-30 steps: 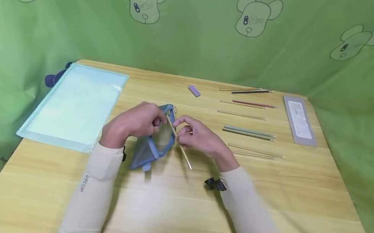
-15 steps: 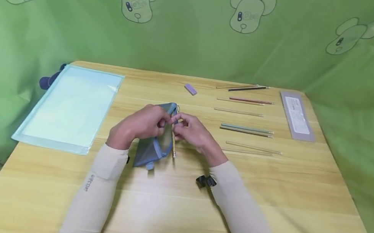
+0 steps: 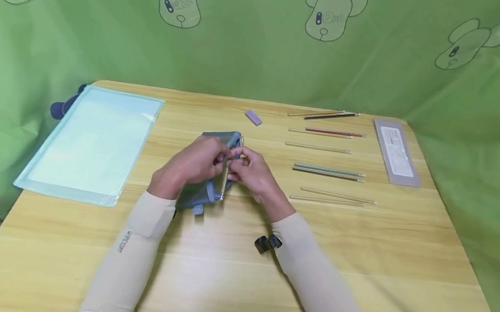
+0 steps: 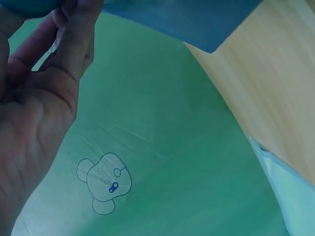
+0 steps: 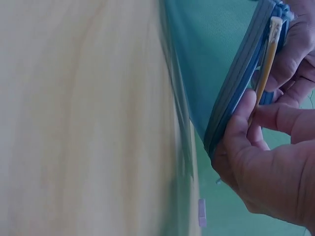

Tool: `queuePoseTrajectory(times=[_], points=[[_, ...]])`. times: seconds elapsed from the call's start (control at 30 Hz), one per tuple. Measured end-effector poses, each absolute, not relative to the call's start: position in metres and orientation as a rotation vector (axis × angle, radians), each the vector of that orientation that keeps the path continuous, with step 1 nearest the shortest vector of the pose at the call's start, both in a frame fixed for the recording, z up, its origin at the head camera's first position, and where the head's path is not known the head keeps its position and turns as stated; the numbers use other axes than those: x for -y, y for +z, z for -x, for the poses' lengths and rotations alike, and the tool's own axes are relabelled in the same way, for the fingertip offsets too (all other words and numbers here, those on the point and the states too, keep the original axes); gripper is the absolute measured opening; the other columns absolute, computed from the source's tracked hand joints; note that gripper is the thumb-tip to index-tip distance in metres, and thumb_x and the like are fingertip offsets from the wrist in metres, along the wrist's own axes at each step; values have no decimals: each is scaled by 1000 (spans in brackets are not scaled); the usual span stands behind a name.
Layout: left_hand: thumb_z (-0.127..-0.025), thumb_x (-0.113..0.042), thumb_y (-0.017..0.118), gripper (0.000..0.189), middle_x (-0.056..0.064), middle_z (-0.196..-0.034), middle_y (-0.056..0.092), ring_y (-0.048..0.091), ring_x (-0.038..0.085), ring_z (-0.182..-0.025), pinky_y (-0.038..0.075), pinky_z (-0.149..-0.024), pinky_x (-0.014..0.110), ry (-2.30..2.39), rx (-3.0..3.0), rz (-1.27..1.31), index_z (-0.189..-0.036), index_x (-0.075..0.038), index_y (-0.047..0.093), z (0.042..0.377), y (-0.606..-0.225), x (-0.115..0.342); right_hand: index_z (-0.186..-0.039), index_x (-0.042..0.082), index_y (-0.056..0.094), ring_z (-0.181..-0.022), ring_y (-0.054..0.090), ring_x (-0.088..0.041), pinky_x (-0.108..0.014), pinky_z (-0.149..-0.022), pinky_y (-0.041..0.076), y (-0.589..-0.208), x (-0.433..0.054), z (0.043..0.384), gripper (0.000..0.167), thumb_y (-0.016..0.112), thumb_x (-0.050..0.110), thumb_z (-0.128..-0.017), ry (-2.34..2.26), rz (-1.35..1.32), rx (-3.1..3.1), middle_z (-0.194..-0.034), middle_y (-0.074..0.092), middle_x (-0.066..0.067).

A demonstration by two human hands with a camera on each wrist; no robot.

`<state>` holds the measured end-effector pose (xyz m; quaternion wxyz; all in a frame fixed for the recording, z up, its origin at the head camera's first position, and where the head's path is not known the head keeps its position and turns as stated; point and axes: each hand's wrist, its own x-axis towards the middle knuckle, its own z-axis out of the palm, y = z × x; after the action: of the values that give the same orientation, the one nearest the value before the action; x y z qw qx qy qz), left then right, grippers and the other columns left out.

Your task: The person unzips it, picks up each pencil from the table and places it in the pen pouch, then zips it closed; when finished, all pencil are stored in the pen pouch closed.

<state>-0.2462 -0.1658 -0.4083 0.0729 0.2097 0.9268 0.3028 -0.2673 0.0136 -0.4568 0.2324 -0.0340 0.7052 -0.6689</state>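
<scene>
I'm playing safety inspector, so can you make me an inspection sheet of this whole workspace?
Surface: table, light wood look.
Job's things: blue pouch; gold pencil along its zip edge; nine loose pencils lying to the right.
Clutter: purple eraser, pale blue folder, labelled packet; dark blue item partly hidden behind the folder.
Hands: left hand holds the pouch; right hand pinches the gold pencil.
Cables: nothing seen clearly.
Surroundings: green curtain printed with cartoon animal heads.
</scene>
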Motion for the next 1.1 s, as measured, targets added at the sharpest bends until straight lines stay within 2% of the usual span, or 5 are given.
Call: queuePoseTrajectory(times=[0.17,0.43,0.6,0.83,1.1], points=[[-91,6,66,37,6,-80,63,54,16,-68,47,-62,27,937,-2825,-587,-125,0,78,248,-412,163,-118,0,64,-72,67,-10,-19,-71,62,-459,-15,269,20,61,-6,-100,-1893,44,-1918,-84,69,0],[-94,-3,67,23,1,-71,55,53,15,-61,44,-56,29,920,-2859,-546,-116,-8,62,247,-416,161,-109,4,64,-75,65,-11,-19,-70,61,-460,-18,271,15,60,-5,-99,-1963,-44,-1831,-93,66,-3],[-99,-6,65,9,4,-79,60,55,18,-67,46,-61,30,944,-2850,-643,-106,-9,60,249,-422,160,-108,3,64,-75,66,-11,-19,-71,61,-462,-15,271,12,59,-5,-101,-2005,-51,-1842,-91,66,-2],[-104,-8,63,10,10,-96,73,63,21,-78,55,-73,34,1036,-2836,-676,-113,-6,67,251,-426,161,-117,-5,64,-80,71,-8,-19,-75,63,-460,-12,267,13,60,-4,-105,-1961,55,-1920,-94,70,-3],[-102,-7,65,11,12,-100,76,65,24,-81,58,-77,38,1001,-2922,-613,-109,-4,73,251,-423,168,-125,-6,64,-87,73,-15,-22,-82,65,-454,-16,261,21,60,-3,-105,-1817,140,-1939,-122,71,-28]])
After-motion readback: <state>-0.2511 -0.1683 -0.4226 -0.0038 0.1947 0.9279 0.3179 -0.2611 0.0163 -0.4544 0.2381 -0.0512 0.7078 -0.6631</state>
